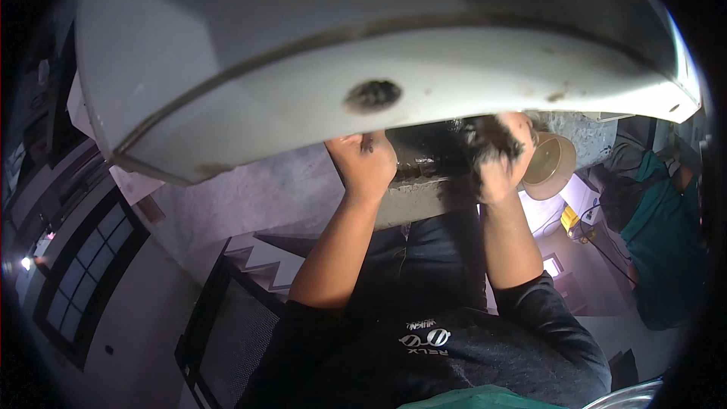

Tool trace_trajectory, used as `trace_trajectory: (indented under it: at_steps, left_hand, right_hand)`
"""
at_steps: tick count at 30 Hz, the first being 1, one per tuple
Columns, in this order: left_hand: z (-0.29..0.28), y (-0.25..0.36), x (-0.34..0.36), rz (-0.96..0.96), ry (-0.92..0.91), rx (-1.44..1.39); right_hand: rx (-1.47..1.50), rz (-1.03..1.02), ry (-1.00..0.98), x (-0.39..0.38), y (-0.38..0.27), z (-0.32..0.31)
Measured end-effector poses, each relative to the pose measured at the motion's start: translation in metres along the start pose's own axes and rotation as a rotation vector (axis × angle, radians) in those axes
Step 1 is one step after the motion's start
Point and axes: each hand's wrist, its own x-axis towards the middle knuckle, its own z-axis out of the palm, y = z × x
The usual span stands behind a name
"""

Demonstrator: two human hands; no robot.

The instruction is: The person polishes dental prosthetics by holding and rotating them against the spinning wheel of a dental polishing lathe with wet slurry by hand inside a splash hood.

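Observation:
A large white curved panel [454, 68] hangs close in front, with a dark seam and a black smudged spot on its lower band. My left hand [365, 163] is curled up at the panel's lower edge, with a dark smear on it; the edge hides part of its fingers. A dark, wet-looking block or recess [424, 148] lies between my hands. At its right side my right hand [506, 155] is bent closed, heavily blackened and blurred. What either hand holds cannot be made out.
A beige round cup-like thing [551, 167] is just right of my right hand. Beneath my hands runs a grey ledge [420, 201]. A yellow object with wires [569, 220] and teal cloth [666, 235] are at the right. A dark-framed window [85, 276] is at the left.

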Motion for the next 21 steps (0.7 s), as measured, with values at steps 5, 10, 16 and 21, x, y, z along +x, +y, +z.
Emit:
trace_trajectory:
  at_steps: [5, 10, 16, 21]
  left_hand:
    - [0.014, -0.004, 0.002, -0.13, 0.031, -0.156]
    - [0.026, 0.012, 0.014, -0.331, 0.04, -0.151]
    - [0.029, 0.018, 0.015, -0.362, 0.114, -0.52]
    - [0.023, 0.016, 0.021, -0.315, 0.042, -0.481]
  right_hand:
    - [-0.423, 0.192, -0.053, -0.005, 0.019, 0.021]
    - [-0.452, 0.26, 0.012, -0.004, 0.033, 0.015]
    - [-0.563, 0.168, 0.028, -0.001, 0.026, 0.023]
    - [-0.385, 0.385, 0.146, 0.002, 0.024, 0.03]
